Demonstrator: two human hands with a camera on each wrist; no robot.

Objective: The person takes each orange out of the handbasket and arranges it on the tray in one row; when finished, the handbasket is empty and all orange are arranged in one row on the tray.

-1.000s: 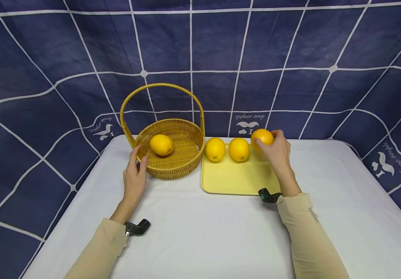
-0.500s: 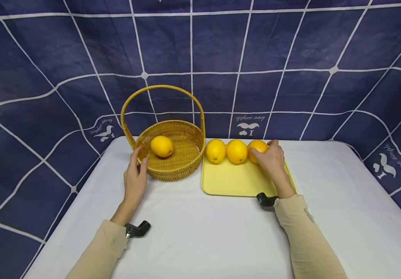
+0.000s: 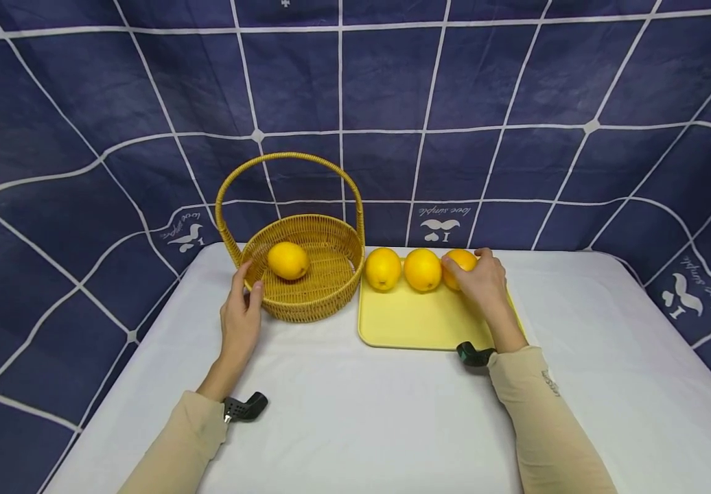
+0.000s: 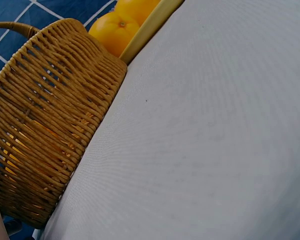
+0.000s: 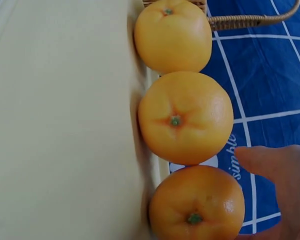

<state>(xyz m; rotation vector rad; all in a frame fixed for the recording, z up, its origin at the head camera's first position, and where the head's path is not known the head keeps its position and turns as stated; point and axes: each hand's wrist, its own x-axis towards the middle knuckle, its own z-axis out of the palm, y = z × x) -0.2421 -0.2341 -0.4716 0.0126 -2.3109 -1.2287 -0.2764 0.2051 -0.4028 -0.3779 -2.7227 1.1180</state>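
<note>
Orange fruit sitting at the right end of a three-in-a-row along the yellow tray's far edge, stem end facing the right wrist camera, roundish so no real long axis. Right hand cupped over it, fingers curled round. Left hand flat-ish, thumb and fingers resting on wicker basket rim.

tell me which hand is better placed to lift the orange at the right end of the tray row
The right hand: its fingers already curl around that orange on the yellow tray. The left hand rests against the wicker basket, across the table.
</note>
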